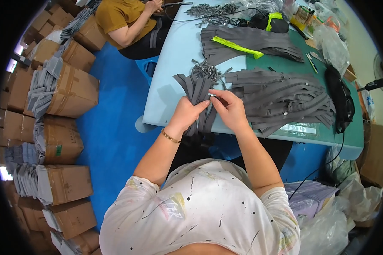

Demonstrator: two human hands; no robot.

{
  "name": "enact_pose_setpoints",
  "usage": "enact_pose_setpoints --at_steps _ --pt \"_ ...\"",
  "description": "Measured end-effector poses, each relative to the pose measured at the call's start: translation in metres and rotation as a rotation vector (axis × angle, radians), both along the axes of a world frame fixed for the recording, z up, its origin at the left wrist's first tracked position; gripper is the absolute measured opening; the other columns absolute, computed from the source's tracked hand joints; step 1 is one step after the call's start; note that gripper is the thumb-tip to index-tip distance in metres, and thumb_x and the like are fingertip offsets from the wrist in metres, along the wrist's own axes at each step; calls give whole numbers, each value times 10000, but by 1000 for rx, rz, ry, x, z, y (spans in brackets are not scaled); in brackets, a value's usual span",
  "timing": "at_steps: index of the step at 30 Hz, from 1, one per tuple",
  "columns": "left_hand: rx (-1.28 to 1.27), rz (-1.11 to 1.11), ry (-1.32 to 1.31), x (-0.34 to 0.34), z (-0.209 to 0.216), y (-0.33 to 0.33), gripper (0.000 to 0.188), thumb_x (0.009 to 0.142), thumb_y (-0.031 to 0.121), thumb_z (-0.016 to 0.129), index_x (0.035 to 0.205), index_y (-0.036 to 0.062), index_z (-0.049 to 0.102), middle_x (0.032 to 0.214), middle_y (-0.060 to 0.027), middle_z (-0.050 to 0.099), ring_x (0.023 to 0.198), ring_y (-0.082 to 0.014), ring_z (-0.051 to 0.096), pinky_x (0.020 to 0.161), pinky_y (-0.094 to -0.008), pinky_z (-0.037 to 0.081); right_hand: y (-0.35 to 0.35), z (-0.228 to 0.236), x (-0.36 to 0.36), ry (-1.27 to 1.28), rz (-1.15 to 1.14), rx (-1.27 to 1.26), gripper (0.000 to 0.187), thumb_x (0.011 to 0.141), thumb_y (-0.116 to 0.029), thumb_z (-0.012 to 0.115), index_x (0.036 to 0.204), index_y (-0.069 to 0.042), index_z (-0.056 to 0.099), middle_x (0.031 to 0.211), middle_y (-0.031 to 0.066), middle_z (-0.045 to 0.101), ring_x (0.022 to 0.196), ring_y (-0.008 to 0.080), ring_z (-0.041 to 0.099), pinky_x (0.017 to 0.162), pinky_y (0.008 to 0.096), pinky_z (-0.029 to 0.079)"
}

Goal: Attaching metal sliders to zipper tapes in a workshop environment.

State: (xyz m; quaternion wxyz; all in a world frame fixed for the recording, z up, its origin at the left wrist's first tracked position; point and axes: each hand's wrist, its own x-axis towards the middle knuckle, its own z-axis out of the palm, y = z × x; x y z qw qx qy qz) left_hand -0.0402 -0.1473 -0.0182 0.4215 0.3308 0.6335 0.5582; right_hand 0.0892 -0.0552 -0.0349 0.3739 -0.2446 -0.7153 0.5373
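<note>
My left hand is closed around a bundle of dark grey zipper tapes, held over the near edge of the table, with loose ends hanging below. Right beside it, my right hand pinches at the bundle's right side. A small pale bit shows at those fingertips, too small to name. Just beyond the bundle lies a heap of small grey zipper sliders with pulls. To the right of my hands spreads a pile of dark grey zippers.
Farther back lie another zipper stack, a yellow-green tape measure and more sliders. Snips and a black pouch-like item are at right. A person in a mustard top sits far left. Cardboard boxes line the left.
</note>
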Motion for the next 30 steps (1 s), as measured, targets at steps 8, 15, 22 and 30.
enact_pose_setpoints --at_steps 8,15,22,30 --pt "-30 -11 -12 -4 1 0 126 790 149 670 811 27 646 545 44 489 442 -32 392 394 -207 296 0 2 0 -47 2 6 155 823 -76 615 970 -37 648 788 71 602 644 113 574 599 238 462" --pt "-37 -11 -6 -2 4 0 112 789 136 668 819 30 646 539 53 478 439 -31 383 393 -205 289 0 5 2 -76 19 -31 191 841 -47 599 1026 -49 648 789 9 603 689 52 535 624 202 437" --pt "-28 4 -20 -3 2 1 126 781 143 676 814 25 642 540 43 487 437 -37 396 391 -206 301 3 6 6 -99 68 9 260 821 -23 604 1073 -72 644 809 22 558 712 68 548 643 203 444" --pt "-58 -44 6 -4 3 1 163 774 179 689 771 26 634 522 31 491 416 -49 403 383 -208 305 3 4 5 -51 45 -40 262 800 -37 627 1058 -72 648 780 39 568 650 79 540 618 217 456"
